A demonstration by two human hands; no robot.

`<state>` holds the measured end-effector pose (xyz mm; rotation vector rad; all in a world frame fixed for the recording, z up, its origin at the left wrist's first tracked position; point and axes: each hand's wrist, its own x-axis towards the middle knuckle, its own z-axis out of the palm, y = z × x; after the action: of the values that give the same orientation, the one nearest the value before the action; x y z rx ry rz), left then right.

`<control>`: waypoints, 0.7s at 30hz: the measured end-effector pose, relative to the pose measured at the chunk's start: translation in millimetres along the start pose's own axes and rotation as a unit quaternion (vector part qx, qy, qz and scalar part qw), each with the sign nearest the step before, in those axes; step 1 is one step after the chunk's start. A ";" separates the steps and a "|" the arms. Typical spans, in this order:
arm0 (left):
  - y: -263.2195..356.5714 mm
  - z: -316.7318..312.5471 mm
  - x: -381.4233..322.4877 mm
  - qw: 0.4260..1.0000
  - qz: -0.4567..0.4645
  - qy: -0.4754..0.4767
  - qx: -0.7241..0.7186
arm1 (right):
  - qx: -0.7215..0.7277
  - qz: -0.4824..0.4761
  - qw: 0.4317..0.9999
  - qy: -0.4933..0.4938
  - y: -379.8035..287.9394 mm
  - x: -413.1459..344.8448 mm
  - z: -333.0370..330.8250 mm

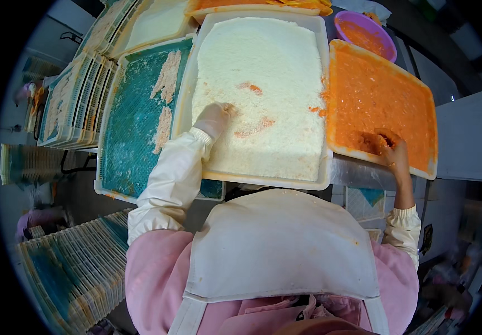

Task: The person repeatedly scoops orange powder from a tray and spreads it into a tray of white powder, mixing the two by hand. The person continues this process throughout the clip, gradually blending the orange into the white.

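Note:
My left hand (216, 118), whitish from a glove or a crumb coating, rests on pale breadcrumb-like crumbs (262, 50) in a white plastic tray (324, 159). Its fingertips are hard to make out against the crumbs. Two orange-tinted pieces, one far (251, 88) and one near (255, 127), lie partly crumb-covered to the right of this hand. My right hand (391, 148) is bare, with curled fingers at the near part of a tray (432, 163) of wet orange mixture (383, 92). Orange mixture coats its fingers; what lies inside them is hidden.
On the left, a tray with a green mesh liner (132, 109) holds crumb-coated strips (165, 83). Stacked trays (77, 100) stand beyond it, more (77, 268) at lower left. A purple bowl (385, 37) of orange mixture sits at the back right. Orange spills (318, 111) dot the crumbs' right edge.

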<state>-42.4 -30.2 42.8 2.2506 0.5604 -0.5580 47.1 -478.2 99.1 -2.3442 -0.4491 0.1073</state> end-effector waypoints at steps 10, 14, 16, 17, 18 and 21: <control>67.2 57.2 -25.0 0.926 0.052 0.061 0.369 | 0.028 0.046 0.997 -0.048 -14.5 6.8 14.8; 27.2 95.4 38.9 0.880 0.190 -0.011 0.435 | -0.038 -0.019 0.999 -0.027 -10.0 17.3 16.0; 24.3 86.8 37.5 0.947 0.214 -0.059 0.234 | -0.038 -0.019 0.999 0.001 -9.1 21.3 10.4; 19.1 79.8 34.4 0.983 0.155 -0.094 -0.024 | -0.099 -0.011 0.995 -0.015 2.8 26.2 5.7; 22.9 67.2 20.6 0.949 0.086 -0.121 -0.278 | -0.158 -0.004 0.987 -0.031 21.7 30.6 0.8; 27.4 42.4 -27.5 0.851 0.069 -0.098 -0.511 | -0.272 -0.017 0.960 -0.059 22.6 42.8 5.3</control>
<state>-59.2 -85.1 46.0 1.1847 0.4301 -0.2875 92.6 -474.9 82.0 -2.8780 -0.6409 0.1193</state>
